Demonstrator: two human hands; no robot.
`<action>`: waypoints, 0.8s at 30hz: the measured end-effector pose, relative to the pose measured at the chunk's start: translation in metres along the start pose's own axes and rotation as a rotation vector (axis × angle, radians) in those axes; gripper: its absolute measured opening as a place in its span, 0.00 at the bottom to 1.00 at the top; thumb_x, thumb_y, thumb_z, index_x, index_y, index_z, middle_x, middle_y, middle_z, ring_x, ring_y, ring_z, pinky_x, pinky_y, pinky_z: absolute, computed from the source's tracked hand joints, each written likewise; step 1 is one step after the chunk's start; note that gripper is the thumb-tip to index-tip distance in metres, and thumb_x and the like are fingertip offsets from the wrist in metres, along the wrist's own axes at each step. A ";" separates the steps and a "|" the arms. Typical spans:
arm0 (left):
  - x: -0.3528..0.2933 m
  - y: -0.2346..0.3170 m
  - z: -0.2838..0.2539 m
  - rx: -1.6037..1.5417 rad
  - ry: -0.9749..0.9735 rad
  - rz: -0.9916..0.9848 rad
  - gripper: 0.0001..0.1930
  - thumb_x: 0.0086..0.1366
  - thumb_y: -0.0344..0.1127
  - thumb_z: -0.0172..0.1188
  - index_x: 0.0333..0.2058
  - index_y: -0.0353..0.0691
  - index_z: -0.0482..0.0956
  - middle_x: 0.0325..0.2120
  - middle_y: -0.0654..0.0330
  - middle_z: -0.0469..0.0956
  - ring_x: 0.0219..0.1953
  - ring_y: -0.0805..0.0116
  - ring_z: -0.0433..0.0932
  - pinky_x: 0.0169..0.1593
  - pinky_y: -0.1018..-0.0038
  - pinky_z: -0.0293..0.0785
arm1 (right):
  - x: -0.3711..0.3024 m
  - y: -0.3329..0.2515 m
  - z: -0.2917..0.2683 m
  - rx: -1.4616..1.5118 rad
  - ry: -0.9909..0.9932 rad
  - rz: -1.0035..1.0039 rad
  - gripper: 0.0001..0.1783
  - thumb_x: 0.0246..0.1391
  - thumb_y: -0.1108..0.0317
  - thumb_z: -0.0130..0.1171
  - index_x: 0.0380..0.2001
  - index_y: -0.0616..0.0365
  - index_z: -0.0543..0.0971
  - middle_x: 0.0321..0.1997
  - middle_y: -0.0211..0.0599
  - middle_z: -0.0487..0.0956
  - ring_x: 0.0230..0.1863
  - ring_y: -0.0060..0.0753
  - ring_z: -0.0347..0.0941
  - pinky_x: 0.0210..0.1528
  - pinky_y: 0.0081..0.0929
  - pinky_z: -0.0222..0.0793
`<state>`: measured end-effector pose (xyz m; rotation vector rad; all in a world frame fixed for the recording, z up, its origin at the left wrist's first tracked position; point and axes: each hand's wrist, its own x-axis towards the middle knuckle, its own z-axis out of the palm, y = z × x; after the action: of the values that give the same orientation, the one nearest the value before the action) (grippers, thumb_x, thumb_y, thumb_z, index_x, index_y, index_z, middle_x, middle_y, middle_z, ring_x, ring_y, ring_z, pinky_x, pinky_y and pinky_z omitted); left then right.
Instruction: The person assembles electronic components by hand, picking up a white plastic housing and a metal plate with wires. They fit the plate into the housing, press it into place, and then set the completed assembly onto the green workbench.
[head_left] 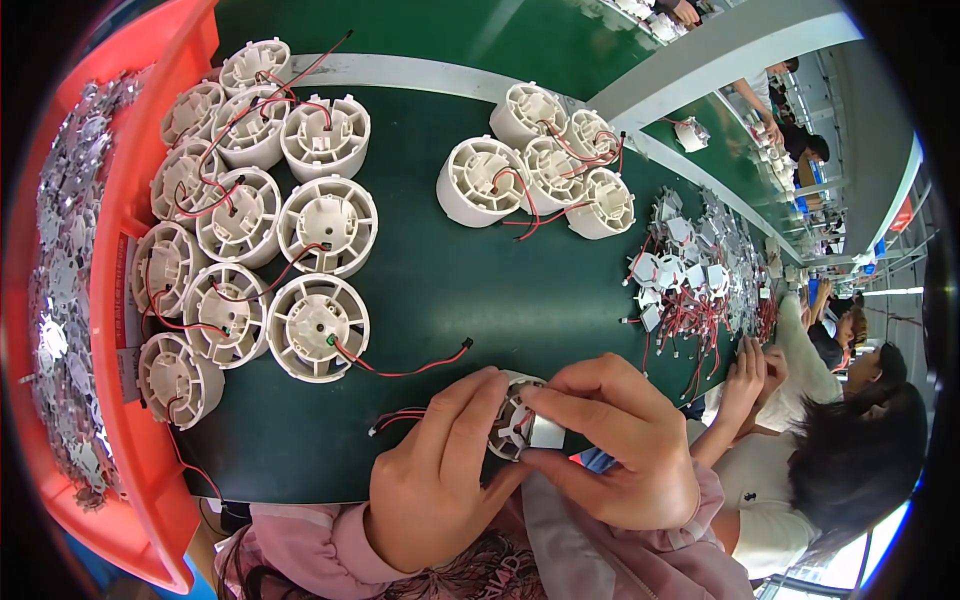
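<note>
both hands on one round housing

the left hand [435, 475] curls around the left side of a round housing [507, 425] held between both hands; the right hand [635, 445] grips a silver piece [547, 432] at its face, thumb and forefinger slightly apart. uneven fingertip pressure could tilt that piece; the red wires [402, 412] just left of the hands could snag if the housing turns. ahead-left, white housings [300, 322] stand on the tabletop [420, 290]; ahead-right lie heaped grey plates [681, 231].

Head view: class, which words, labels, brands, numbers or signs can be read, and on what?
Grey label against the red bin: rows of print, too small to quote.
Pink clothing: lettering near the picture's lower edge, too unclear to quote.
Held part: no writing visible.
</note>
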<state>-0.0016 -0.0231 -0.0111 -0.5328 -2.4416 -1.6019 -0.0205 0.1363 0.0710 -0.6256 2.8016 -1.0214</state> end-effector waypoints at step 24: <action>-0.005 0.000 0.004 -0.078 0.027 -0.047 0.35 0.38 0.28 0.76 0.48 0.34 0.70 0.39 0.52 0.73 0.29 0.65 0.78 0.25 0.76 0.73 | -0.014 0.025 0.017 1.024 -0.040 0.502 0.20 0.53 0.80 0.58 0.50 0.59 0.76 0.52 0.33 0.72 0.27 0.14 0.69 0.24 0.14 0.63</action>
<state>0.0031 -0.0209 -0.0143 -0.4658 -2.3975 -1.7176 -0.0124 0.1492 0.0417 0.1703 1.8059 -1.9526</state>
